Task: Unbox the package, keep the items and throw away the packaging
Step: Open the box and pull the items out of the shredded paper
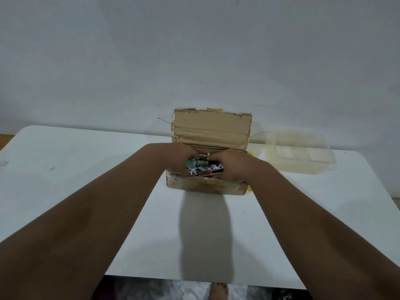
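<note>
Just left of the frame's centre the left hand (180, 158) reaches into the open cardboard box (205, 185), its fingers curled down over the left end of a bundle of contents (204, 167). That bundle lies crosswise between the two hands, long axis left to right, with both hands about equally close, so the lift is straight up. It shows a green tube-like piece on top and crumpled black-and-white paper beneath. Right of centre, the right hand (232, 166) clasps the bundle's other end, though how firmly either hand grips is hard to tell, and a clear plastic container (298, 148) sits further right on the white table (86, 161).
</note>
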